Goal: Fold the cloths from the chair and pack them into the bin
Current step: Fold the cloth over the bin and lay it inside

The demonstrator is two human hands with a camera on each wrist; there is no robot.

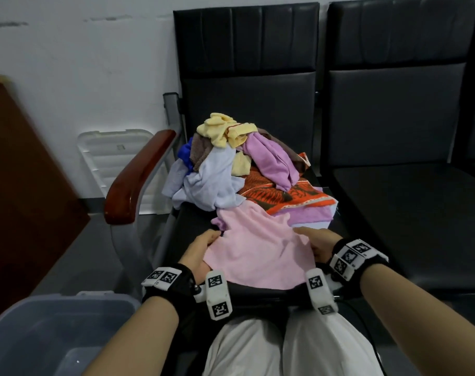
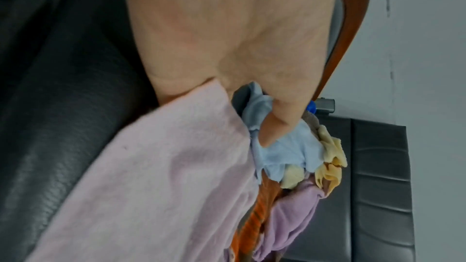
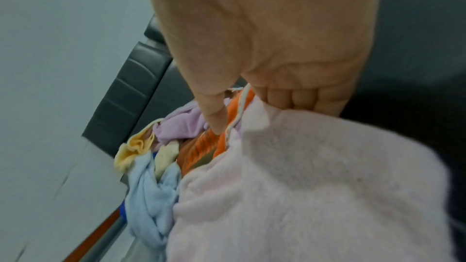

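Note:
A pink cloth (image 1: 258, 253) lies spread on the front of the black chair seat (image 1: 193, 218), reaching its near edge. My left hand (image 1: 205, 241) holds its left edge, thumb on top. My right hand (image 1: 311, 238) grips its right edge; in the right wrist view several curled fingers (image 3: 297, 100) clamp the pink cloth (image 3: 315, 186). In the left wrist view the pink cloth (image 2: 156, 176) runs out from under my left hand (image 2: 252, 107). Behind lies a pile of cloths (image 1: 231, 164): yellow, light blue, purple, brown and orange patterned. The grey plastic bin (image 1: 3, 329) stands at lower left.
A wooden armrest (image 1: 138, 175) borders the seat's left side. A white lid (image 1: 114, 158) leans on the wall behind it. A second black chair (image 1: 407, 191) adjoins on the right. A brown wooden panel (image 1: 19, 185) stands at far left.

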